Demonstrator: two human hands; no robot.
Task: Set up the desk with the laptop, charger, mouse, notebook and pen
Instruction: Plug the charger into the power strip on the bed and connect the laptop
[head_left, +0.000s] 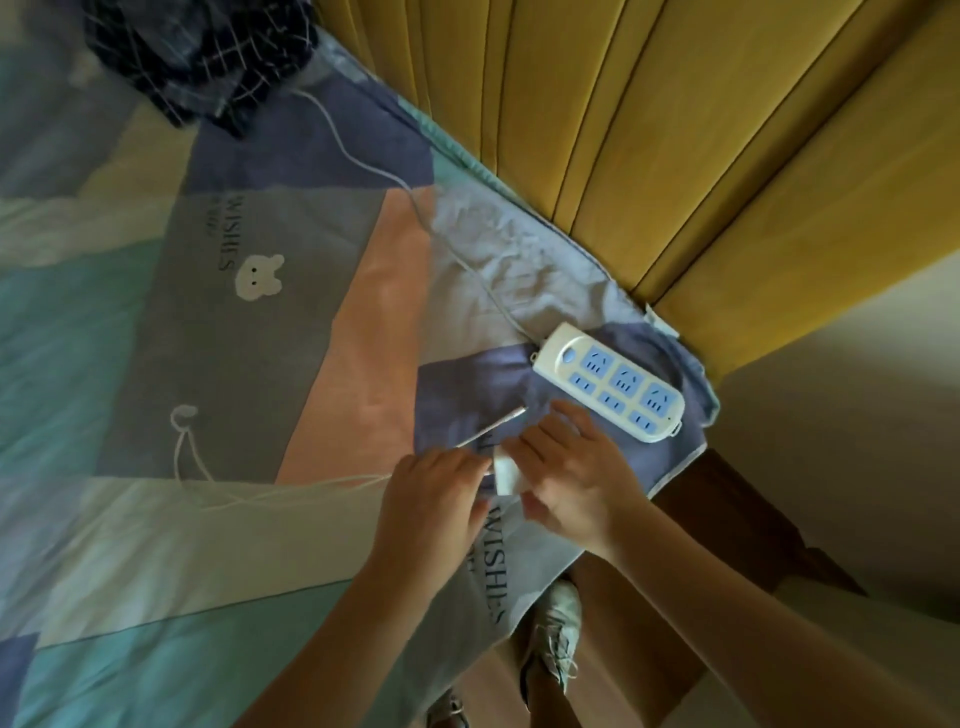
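Both hands are meeting over the bedsheet (208, 322) — my right hand (576, 473) is gripping the white charger (505, 475), my left hand (436, 493) is pinching its cable (491, 427), near the power strip (608, 382), likely for plugging in.
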